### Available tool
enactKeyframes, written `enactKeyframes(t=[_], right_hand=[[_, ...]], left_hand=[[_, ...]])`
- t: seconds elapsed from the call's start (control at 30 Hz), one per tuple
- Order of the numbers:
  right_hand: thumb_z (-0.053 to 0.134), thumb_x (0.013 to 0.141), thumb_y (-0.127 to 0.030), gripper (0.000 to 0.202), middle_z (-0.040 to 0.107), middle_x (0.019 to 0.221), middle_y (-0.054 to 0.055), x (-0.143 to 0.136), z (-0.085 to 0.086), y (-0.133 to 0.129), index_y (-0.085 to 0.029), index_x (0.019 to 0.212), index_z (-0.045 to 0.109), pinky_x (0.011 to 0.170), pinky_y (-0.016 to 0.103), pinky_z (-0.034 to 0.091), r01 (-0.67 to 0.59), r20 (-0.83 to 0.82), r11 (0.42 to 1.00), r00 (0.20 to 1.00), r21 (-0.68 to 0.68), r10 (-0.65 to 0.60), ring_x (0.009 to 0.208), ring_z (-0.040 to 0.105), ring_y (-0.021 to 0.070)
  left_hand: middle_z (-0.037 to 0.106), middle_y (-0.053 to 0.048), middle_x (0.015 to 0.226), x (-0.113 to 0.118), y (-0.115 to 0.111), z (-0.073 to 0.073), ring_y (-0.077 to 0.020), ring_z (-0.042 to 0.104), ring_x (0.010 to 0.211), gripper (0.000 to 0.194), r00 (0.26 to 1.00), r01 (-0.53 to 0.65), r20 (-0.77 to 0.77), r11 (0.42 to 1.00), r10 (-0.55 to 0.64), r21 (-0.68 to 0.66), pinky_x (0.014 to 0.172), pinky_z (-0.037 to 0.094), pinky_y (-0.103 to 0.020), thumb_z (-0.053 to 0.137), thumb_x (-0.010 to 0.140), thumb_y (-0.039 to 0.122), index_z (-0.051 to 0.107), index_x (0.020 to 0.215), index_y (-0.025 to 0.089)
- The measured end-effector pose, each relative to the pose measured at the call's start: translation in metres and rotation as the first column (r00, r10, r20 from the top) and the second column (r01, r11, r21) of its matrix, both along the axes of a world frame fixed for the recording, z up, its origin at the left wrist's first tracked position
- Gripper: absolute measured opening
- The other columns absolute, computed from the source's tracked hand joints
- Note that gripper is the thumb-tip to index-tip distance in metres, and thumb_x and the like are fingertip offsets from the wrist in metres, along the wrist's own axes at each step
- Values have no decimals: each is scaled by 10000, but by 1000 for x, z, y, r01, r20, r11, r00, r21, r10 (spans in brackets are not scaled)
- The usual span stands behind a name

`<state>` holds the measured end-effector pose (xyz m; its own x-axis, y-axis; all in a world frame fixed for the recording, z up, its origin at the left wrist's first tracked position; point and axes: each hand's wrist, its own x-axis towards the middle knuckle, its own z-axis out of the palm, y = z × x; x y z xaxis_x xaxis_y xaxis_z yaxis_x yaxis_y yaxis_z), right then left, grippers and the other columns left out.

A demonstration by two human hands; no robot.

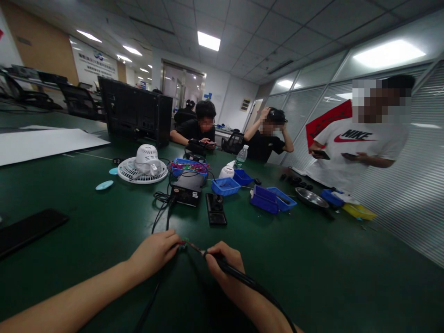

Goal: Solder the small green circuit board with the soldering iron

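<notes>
Fingers round soldering iron, basket of wires

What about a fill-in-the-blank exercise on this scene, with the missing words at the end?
1. The soldering iron is held in the person's ____ hand.
2. The fingertips of the left hand are at a small workpiece coloured green and ____.
3. The tray farthest to the right is ____.
4. The tabletop is dark ____.

Missing words: right; red; yellow; green.
</notes>
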<state>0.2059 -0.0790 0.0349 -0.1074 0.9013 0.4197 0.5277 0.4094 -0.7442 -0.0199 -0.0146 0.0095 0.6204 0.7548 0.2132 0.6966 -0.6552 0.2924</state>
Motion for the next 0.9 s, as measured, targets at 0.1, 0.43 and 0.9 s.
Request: enactKeyframes(t=[0.1, 0.43, 0.9], right_hand=[[588, 775, -162, 94, 609, 612, -17, 1, -2, 1, -175, 692, 629, 546, 208, 410, -3, -2, 1000, 1000, 1, 3, 548, 556, 117], [594, 784, -184, 88, 616, 625, -15, 1, 0, 0, -181, 706, 635, 563, 219, 426, -5, 9, 1000, 1000, 29, 4, 562, 570, 126], [576, 800, -223, 115, 637, 629, 6, 1, -1, -4, -179, 720, 646, 554, 224, 443, 14, 51, 992, 999, 128, -20, 560, 594, 137]], left_hand=[[592, -17, 844, 0, 0, -1, -147, 596, 753, 210, 1000, 0, 2, 1000, 0, -4, 662, 446, -232, 405, 939, 242, 605, 895, 199], [602, -22, 838, 0, -2, 1, -158, 602, 753, 208, 1000, 0, -6, 1000, 0, -5, 664, 451, -245, 409, 942, 246, 604, 893, 194], [609, -16, 828, 0, 0, 0, -156, 604, 744, 212, 1000, -13, -19, 1000, 13, 18, 655, 450, -243, 406, 940, 255, 603, 883, 199]])
